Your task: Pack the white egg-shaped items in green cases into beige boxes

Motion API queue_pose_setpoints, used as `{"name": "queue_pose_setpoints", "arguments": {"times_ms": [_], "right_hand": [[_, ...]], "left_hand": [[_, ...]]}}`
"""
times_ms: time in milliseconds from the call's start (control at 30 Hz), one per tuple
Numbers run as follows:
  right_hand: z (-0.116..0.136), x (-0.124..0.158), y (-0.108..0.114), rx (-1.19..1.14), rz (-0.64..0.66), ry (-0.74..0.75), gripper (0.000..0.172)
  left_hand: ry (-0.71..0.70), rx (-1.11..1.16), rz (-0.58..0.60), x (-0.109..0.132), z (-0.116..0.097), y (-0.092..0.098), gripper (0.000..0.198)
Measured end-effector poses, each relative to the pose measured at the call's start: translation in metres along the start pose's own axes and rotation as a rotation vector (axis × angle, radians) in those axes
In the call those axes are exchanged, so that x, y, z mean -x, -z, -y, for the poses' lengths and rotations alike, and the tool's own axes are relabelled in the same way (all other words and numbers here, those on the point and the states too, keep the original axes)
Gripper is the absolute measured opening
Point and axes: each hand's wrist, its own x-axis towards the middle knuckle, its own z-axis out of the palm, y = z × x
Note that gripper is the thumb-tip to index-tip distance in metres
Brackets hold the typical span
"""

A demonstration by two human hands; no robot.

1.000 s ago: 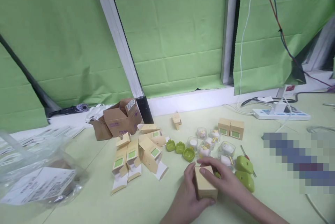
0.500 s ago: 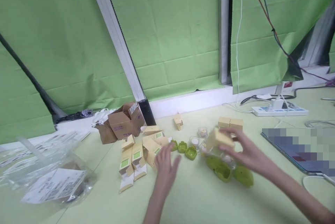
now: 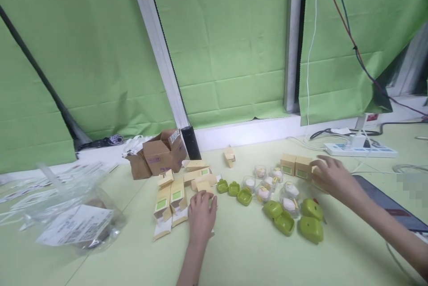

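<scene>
My right hand [image 3: 334,179] has its fingers closed around a small pale-yellow cardboard box [image 3: 316,178], mostly hidden under the hand. It sits at the right end of a row beside two upright matching boxes [image 3: 295,166]. Over the opened boxes at left, my left hand [image 3: 202,215] curls its fingers around a small yellow box [image 3: 204,185] with a green window; the palm covers much of it. Several clear cups [image 3: 263,192] with pale, rounded contents stand between the hands. Near them lie green moulded cases, some open [image 3: 284,222] and others closed [image 3: 310,229].
Opened yellow boxes [image 3: 162,201] lie flat left of my left hand. Behind them stand a brown carton [image 3: 162,154] and a black cylinder [image 3: 191,142]. A clear plastic bag [image 3: 83,223] is far left; a power strip [image 3: 361,149] and a tablet-like device [image 3: 388,206] are right.
My right hand has moved the yellow box from above the clear cups rightward to the row of boxes. My left hand has lowered and closed over a box among the opened ones.
</scene>
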Motion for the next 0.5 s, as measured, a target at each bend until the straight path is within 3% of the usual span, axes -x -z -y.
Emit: {"name": "queue_pose_setpoints", "arguments": {"times_ms": [133,233,367,500], "right_hand": [[0.073,-0.004,-0.002,-0.143,0.218,0.228,0.025],[0.116,-0.006,-0.014,-0.152,0.305,0.251,0.022],[0.136,-0.005,-0.031,-0.110,0.363,0.152,0.017],[0.132,0.000,-0.036,-0.129,0.406,0.089,0.025]], "left_hand": [[-0.088,0.001,-0.107,0.001,-0.020,0.006,0.023],[-0.285,0.115,-0.122,0.004,-0.051,0.006,0.023],[-0.299,0.363,0.124,0.009,-0.083,-0.007,0.028],[-0.216,0.513,0.188,0.014,-0.085,-0.022,0.032]]}}
